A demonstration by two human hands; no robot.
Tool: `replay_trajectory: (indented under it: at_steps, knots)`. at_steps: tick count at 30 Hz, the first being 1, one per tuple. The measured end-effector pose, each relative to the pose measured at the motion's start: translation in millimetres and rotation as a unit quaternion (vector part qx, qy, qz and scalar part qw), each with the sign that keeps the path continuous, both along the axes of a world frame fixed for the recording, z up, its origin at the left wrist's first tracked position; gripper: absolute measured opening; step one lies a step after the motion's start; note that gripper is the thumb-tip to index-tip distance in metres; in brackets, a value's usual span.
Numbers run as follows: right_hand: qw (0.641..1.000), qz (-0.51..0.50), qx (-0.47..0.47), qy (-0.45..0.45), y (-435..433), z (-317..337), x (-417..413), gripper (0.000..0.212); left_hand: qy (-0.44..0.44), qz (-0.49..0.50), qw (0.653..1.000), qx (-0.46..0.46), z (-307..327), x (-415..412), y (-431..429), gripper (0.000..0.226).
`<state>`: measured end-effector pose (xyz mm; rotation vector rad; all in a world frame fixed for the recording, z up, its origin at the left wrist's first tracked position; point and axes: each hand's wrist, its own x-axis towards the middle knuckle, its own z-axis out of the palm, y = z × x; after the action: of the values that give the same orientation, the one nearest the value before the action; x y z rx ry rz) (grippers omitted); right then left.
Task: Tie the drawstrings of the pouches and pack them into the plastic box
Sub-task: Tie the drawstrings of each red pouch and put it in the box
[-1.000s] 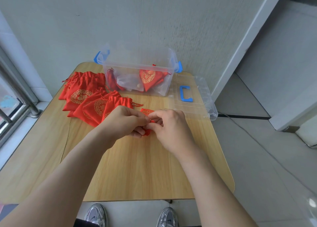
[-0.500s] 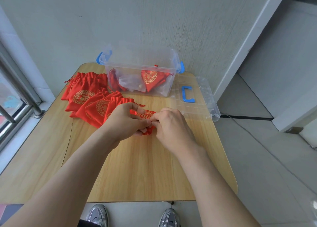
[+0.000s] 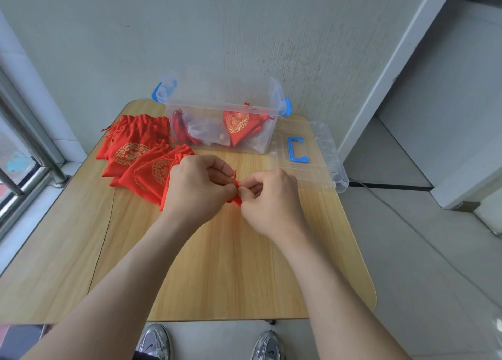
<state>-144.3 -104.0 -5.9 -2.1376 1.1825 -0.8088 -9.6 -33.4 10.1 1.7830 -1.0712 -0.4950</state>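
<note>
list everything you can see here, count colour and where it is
table: one, light wood, fills the middle
plastic box: one, clear with blue latches, far edge of table, open
lid: one, clear with blue handle, flat on table right of the box
loose pouches: a pile, count unclear, red with gold print, left of the box
packed pouches: at least two, red, inside the box
held pouch: one, red, mostly hidden, over the table's middle
drawstring: red, on the held pouch
window rail: metal, far left
shoes: two, silver, below the table's near edge
left hand: fingers pinch the drawstring
right hand: fingers pinch it too
</note>
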Motion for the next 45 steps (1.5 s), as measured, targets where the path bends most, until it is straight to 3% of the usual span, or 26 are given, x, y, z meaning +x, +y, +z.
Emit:
replay_trajectory:
  at_steps: [4,10,15,19,26,32,35,41,45]
  knots:
    - [0.988,-0.025,0.132,-0.070,0,2,-4,0.012,-0.024,-0.024,0.999,0.007,-2,2,-1,0.022]
    - [0.905,-0.029,0.379,-0.193,-7,3,-12,0.005,-0.028,-0.031,0.999,-0.004,-6,5,-2,0.020]
    - [0.851,-0.035,0.460,-0.250,-9,-1,-9,0.009,-0.032,-0.046,0.998,-0.002,-7,3,-2,0.016]
    - [0.845,-0.049,0.461,-0.266,-10,2,-10,0.009,-0.019,-0.074,0.997,0.001,-6,5,0,0.011]
    - [0.876,-0.069,0.424,-0.219,-6,2,-13,0.003,-0.089,-0.096,0.991,-0.011,-8,5,1,0.010]
    - [0.925,-0.031,0.341,-0.162,-2,8,-12,0.005,-0.114,-0.099,0.989,0.014,-8,-1,-3,0.017]
    - [0.926,-0.014,0.340,-0.162,3,13,-10,0.007,-0.076,-0.108,0.989,0.064,-5,-2,-6,0.040]
    - [0.932,-0.047,0.323,-0.157,3,12,-9,0.007,0.037,-0.003,0.998,0.052,-7,6,-7,0.045]
    - [0.924,-0.023,0.347,-0.160,6,14,-10,0.009,-0.078,-0.077,0.993,0.036,-13,4,-6,0.050]
